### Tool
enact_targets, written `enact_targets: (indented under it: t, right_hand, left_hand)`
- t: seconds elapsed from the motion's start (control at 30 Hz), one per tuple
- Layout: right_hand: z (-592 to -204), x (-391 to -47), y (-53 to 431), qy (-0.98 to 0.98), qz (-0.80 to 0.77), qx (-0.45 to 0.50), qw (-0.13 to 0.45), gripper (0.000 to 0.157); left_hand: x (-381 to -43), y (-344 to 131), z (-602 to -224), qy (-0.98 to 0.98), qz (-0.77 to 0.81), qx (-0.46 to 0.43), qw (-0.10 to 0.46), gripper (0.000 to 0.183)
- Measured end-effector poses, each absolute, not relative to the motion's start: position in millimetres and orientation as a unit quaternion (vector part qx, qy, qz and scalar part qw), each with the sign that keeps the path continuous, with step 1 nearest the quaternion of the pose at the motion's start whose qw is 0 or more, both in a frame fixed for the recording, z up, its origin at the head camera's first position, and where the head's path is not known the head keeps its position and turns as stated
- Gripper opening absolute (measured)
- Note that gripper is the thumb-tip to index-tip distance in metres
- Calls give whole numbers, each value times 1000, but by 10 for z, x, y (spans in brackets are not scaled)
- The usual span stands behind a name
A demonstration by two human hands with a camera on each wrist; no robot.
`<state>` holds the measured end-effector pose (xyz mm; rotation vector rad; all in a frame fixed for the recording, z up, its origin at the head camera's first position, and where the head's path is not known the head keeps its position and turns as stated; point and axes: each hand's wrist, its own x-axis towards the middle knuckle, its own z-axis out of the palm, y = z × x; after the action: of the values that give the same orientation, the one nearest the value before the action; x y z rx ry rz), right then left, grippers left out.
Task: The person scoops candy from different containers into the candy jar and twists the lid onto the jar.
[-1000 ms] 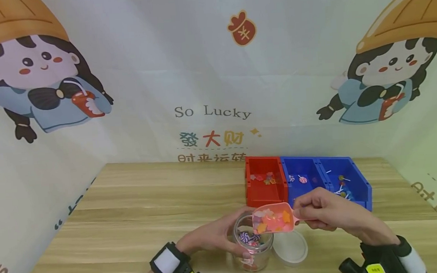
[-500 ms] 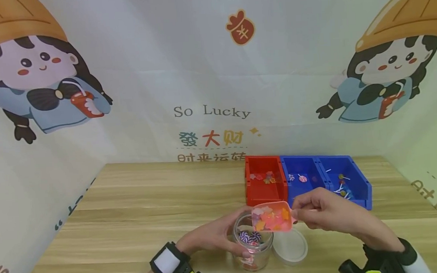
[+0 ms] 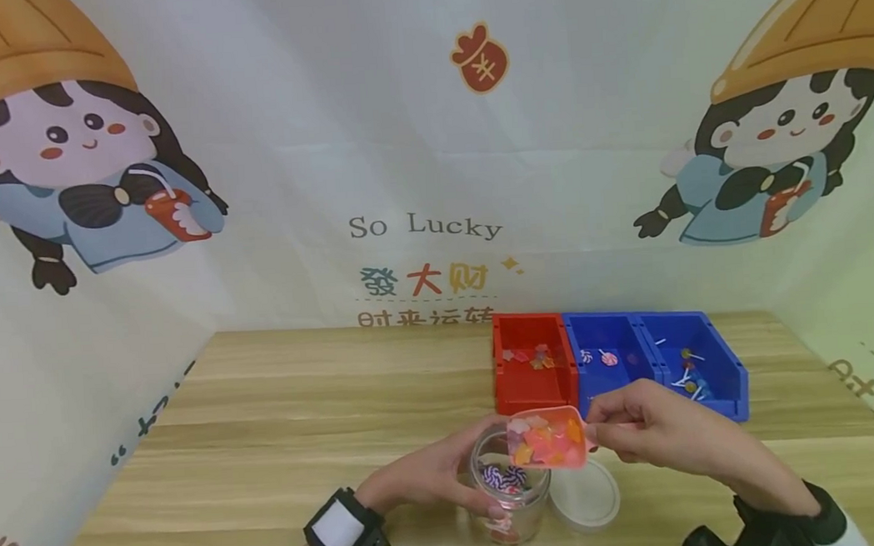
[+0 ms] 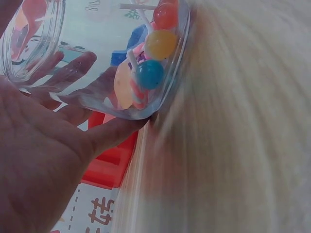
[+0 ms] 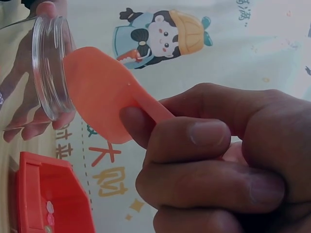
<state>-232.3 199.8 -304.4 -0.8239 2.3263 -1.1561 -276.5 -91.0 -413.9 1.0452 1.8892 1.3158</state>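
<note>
My left hand [image 3: 449,473] is curled round a clear glass jar [image 3: 523,518], thumb on the near side and fingers behind. Through its wall in the left wrist view show lollipops with a teal ball [image 4: 149,74], a yellow ball [image 4: 161,44] and a red ball. Purple-and-white swirled sweets [image 3: 504,476] lie higher inside. My right hand [image 3: 657,426] grips the handle of a coral-pink scoop [image 3: 545,440], loaded with orange, yellow and pale gummy-like pieces. The scoop's front lies over the right part of the jar's mouth; in the right wrist view its underside shows beside the rim.
A white round lid [image 3: 586,498] lies on the table right of the jar. Behind stand a red bin [image 3: 535,401] with a few pieces, a blue bin [image 3: 590,326] with swirled lollipops, and another blue bin [image 3: 729,389] with ball lollipops. A printed backdrop [image 3: 309,147] surrounds the table.
Little differs: the scoop stays over the jar's mouth, still loaded, with only a slight shift in its tilt. The left hand keeps its hold on the jar. The whole view has shifted a little.
</note>
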Motion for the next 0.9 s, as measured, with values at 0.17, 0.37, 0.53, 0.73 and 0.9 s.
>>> enact_targets:
  t: [0.17, 0.37, 0.53, 0.73, 0.9]
  right_hand:
    - [-3028, -2303, 1989, 843, -405, -295, 193, 18]
    - [-3013, -2270, 1990, 855, -392, -287, 181, 17]
    - [-3011, -2251, 2003, 865, -382, -279, 170, 17]
    - [-3020, -2245, 2006, 864, -383, -278, 171, 17]
    - [-3023, -2239, 1997, 867, -377, -284, 160, 16]
  left_hand:
    - [-2760, -900, -4143, 715, 496, 395, 294, 77]
    - [-2762, -883, -4134, 707, 499, 408, 292, 77]
    - [-2761, -876, -4126, 708, 497, 406, 294, 79]
    - [-2757, -880, -4144, 710, 492, 412, 289, 77]
    - [-2747, -888, -4151, 706, 498, 419, 280, 78]
